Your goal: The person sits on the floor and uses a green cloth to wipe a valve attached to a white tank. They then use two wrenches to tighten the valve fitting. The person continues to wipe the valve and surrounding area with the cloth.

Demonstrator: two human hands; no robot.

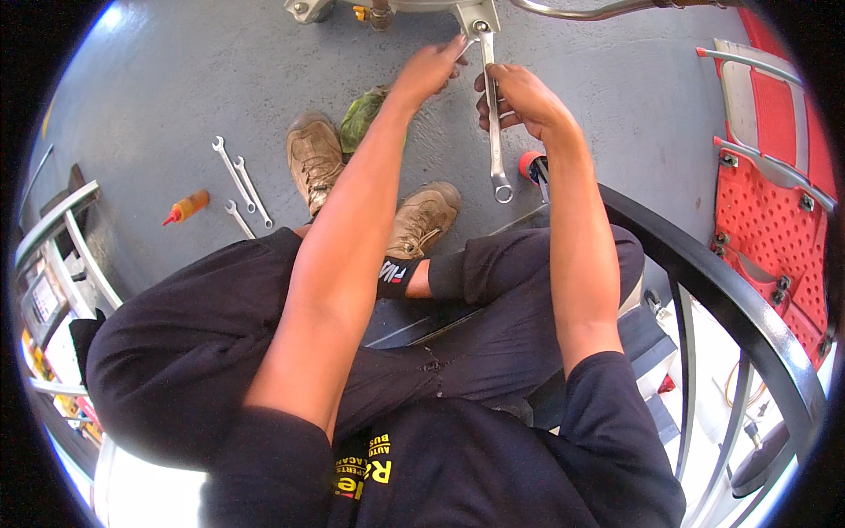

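Observation:
A long silver double box-end wrench (495,132) hangs down from a bolt (481,26) on a metal bracket at the top. Its upper ring is at the bolt, and its lower ring hangs free. My right hand (524,101) is closed around the upper part of its shaft. Just left of it, my left hand (429,75) is closed on a slimmer silver tool (471,42) that reaches up to the same bracket. It looks like a second wrench, mostly hidden by the fingers.
Several loose wrenches (234,176) and an orange bottle (187,207) lie on the grey floor at left. A green cloth (361,119) is beside my boots. Right of me are a black curved metal frame (704,255), a red-ended tool (532,165) and a red perforated panel (766,220).

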